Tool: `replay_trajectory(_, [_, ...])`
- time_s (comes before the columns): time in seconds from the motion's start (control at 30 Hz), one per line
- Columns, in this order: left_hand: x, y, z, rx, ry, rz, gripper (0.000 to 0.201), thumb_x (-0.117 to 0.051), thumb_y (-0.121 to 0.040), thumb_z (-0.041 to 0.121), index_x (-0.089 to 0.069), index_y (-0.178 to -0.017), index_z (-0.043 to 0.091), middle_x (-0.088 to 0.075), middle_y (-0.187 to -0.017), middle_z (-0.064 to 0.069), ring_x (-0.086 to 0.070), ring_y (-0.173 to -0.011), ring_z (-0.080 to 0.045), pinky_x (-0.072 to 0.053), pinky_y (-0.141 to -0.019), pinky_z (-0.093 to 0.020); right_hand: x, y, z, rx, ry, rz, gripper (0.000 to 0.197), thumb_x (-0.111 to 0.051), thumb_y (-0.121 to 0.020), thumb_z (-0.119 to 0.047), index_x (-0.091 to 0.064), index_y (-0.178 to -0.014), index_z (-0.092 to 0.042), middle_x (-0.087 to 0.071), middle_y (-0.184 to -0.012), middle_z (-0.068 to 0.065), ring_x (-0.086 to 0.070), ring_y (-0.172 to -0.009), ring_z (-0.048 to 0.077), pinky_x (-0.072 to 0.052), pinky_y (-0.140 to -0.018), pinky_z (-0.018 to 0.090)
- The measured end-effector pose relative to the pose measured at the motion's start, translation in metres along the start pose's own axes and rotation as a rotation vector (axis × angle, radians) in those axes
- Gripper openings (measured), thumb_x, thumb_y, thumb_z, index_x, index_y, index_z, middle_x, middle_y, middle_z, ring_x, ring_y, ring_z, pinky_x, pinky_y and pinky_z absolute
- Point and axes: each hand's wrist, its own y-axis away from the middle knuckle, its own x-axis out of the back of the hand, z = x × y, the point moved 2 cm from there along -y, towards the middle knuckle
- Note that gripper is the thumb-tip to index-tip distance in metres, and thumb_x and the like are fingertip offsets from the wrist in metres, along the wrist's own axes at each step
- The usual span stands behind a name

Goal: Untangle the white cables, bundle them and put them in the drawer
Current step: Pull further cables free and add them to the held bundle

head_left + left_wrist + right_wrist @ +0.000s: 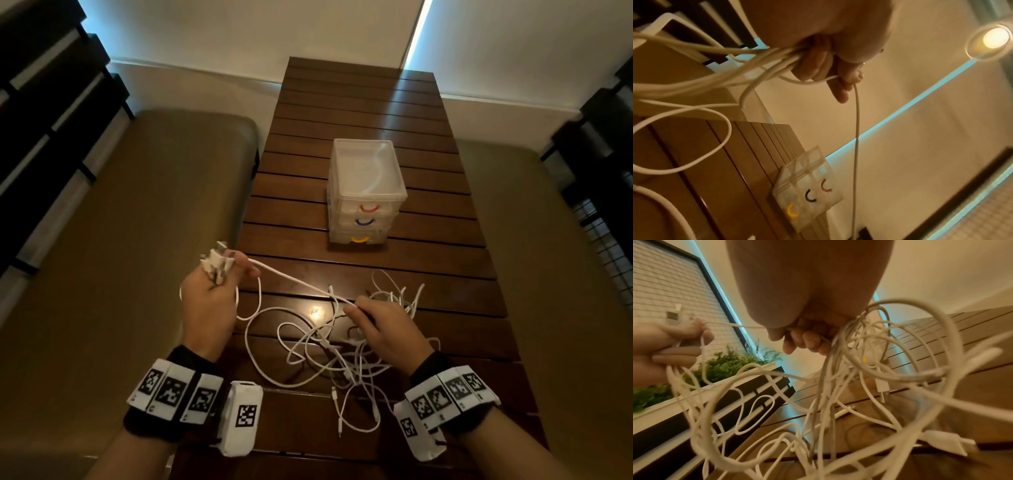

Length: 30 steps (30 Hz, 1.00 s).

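- The left hand (209,301) is raised above the near left edge of the slatted wooden table (342,113), fingers curled tight around a clutch of white plugs (216,263) that stick out past the knuckles.
- In the left wrist view the same left hand (828,48) closes over several strands gathered in the palm, while thumb and forefinger pinch a single strand that runs off taut.
- That taut strand (291,279) stretches from the left hand across to the right hand (383,329), clear of the tabletop.
- The right hand sits lower and nearer the table's middle, its thumb and fingers pinched together on the strand where it enters the tangle; in the right wrist view the right hand (809,305) has its fingertips (812,342) curled in against the cords.
- The white cables (329,353) lie in a loose knotted heap on the table between and just ahead of the wrists, with loops trailing toward the near edge and a few connector ends lying free.
- A small translucent drawer unit (364,192) stands farther back on the table, well apart from the heap; its three drawers, with a red, a blue and a yellow handle, are all pushed in.
- Both wrists wear bands with black-and-white markers (171,390).
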Motion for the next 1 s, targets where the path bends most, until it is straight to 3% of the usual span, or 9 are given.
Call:
replay_trajectory(0.17, [0.011, -0.015, -0.021, 0.176, -0.126, 0.002, 0.022, -0.054, -0.097, 0.03, -0.072, -0.089, 0.022, -0.051, -0.054, 0.009, -0.043, -0.048, -0.01, -0.034, -0.051, -0.028, 0.012, 0.001, 0.016, -0.129, -0.074, 0.102, 0.039, -0.049, -0.099, -0.038, -0.047, -0.062, -0.028, -0.053, -0.057, -0.003, -0.053, -0.057, 0.014, -0.041, -0.057, 0.028])
replay_trajectory(0.23, [0.007, -0.013, -0.025, 0.109, -0.374, -0.082, 0.021, -0.054, -0.098, 0.022, -0.073, -0.104, 0.026, -0.068, -0.077, 0.001, -0.061, -0.069, -0.021, -0.044, -0.061, -0.037, 0.01, 0.002, 0.016, -0.118, -0.032, 0.08, 0.04, -0.05, -0.099, -0.037, -0.046, -0.06, -0.029, -0.052, -0.055, -0.003, -0.053, -0.055, 0.014, -0.04, -0.055, 0.025])
replay_trajectory(0.37, [-0.013, 0.005, -0.014, -0.118, -0.509, -0.2, 0.048, -0.051, -0.092, -0.003, -0.059, -0.132, 0.023, -0.06, -0.123, 0.015, -0.056, -0.115, -0.004, -0.04, -0.093, -0.007, -0.003, 0.004, 0.013, -0.117, 0.037, 0.026, 0.04, -0.044, -0.098, -0.047, -0.062, -0.073, -0.021, -0.059, -0.06, -0.002, -0.056, -0.055, 0.011, -0.049, -0.059, 0.034])
replay_trajectory(0.5, [-0.047, 0.032, -0.014, -0.201, -0.534, -0.537, 0.057, -0.055, -0.09, -0.002, -0.051, -0.138, 0.028, -0.056, -0.132, 0.013, -0.054, -0.117, -0.002, -0.042, -0.097, -0.013, -0.007, 0.002, -0.002, -0.042, 0.012, 0.021, 0.055, -0.032, -0.093, -0.058, -0.064, -0.077, -0.016, -0.061, -0.063, 0.0, -0.058, -0.059, 0.012, -0.049, -0.062, 0.039])
replay_trajectory(0.57, [-0.061, 0.045, -0.02, -0.277, -0.61, -0.648, 0.046, -0.057, -0.089, 0.006, -0.057, -0.129, 0.028, -0.065, -0.121, 0.009, -0.061, -0.108, -0.011, -0.049, -0.09, -0.026, -0.006, 0.003, -0.012, 0.004, -0.025, 0.004, 0.048, -0.037, -0.095, -0.051, -0.061, -0.074, -0.015, -0.059, -0.062, 0.001, -0.057, -0.059, 0.014, -0.049, -0.06, 0.039])
replay_trajectory(0.63, [-0.066, 0.051, -0.023, -0.287, -0.648, -0.678, 0.019, -0.055, -0.089, 0.009, -0.064, -0.098, 0.024, -0.064, -0.092, 0.009, -0.062, -0.089, -0.018, -0.044, -0.073, -0.027, -0.005, 0.006, -0.014, 0.015, -0.029, -0.019, 0.039, -0.046, -0.096, -0.042, -0.063, -0.075, -0.015, -0.06, -0.063, 0.0, -0.056, -0.058, 0.015, -0.048, -0.058, 0.037])
replay_trajectory(0.7, [-0.065, 0.054, -0.024, -0.241, -0.638, -0.711, 0.026, -0.055, -0.09, 0.014, -0.047, -0.071, 0.03, -0.051, -0.071, 0.013, -0.054, -0.071, -0.015, -0.034, -0.062, -0.026, -0.005, 0.013, -0.011, 0.01, -0.05, -0.065, 0.045, -0.047, -0.091, -0.053, -0.065, -0.076, -0.015, -0.061, -0.063, 0.0, -0.055, -0.055, 0.016, -0.047, -0.054, 0.032])
replay_trajectory(0.87, [-0.052, 0.049, -0.02, 0.047, -0.233, -0.679, 0.036, -0.056, -0.086, 0.046, -0.064, -0.063, 0.019, -0.061, -0.064, -0.004, -0.054, -0.06, -0.021, -0.044, -0.061, -0.038, -0.012, 0.02, 0.0, -0.023, -0.148, -0.052, 0.066, -0.037, -0.087, -0.074, -0.063, -0.07, -0.016, -0.056, -0.058, 0.002, -0.05, -0.052, 0.016, -0.039, -0.051, 0.025])
replay_trajectory(1.0, [-0.041, 0.032, -0.014, 0.245, 0.127, -0.518, 0.032, -0.056, -0.093, 0.034, -0.067, -0.064, 0.024, -0.054, -0.065, -0.005, -0.043, -0.057, -0.021, -0.037, -0.053, -0.028, -0.01, 0.019, 0.001, -0.01, -0.138, -0.01, 0.063, -0.033, -0.092, -0.066, -0.061, -0.074, -0.014, -0.058, -0.062, 0.003, -0.053, -0.056, 0.016, -0.044, -0.057, 0.034])
